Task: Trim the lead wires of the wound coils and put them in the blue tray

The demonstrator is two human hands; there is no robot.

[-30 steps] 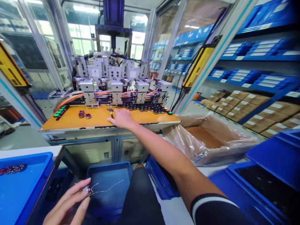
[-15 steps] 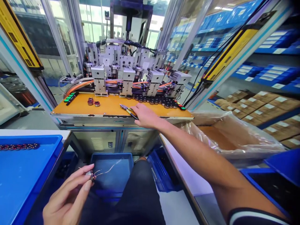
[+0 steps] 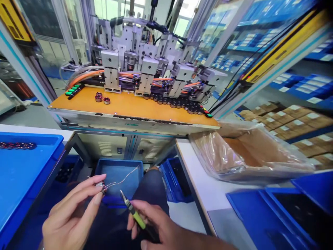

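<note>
My left hand (image 3: 71, 217) pinches a small wound coil (image 3: 103, 188) between thumb and fingers; thin wire leads (image 3: 125, 178) trail off it to the right. My right hand (image 3: 161, 227) holds green-handled pliers (image 3: 132, 210), their tip pointing up-left and stopping just short of the coil. Both hands hover low over my lap, above a blue bin (image 3: 118, 173) on the floor.
An orange machine table (image 3: 130, 106) ahead carries loose coils (image 3: 101, 98), a row of black parts (image 3: 177, 102) and green buttons (image 3: 73, 91). A blue tray (image 3: 23, 166) with a row of coils sits left. A plastic-lined cardboard box (image 3: 244, 152) and blue bins (image 3: 273, 211) stand right.
My right hand picked the pliers off the orange table and drew back to my lap beside the coil. The view tilted down; my left hand kept its hold on the coil.
</note>
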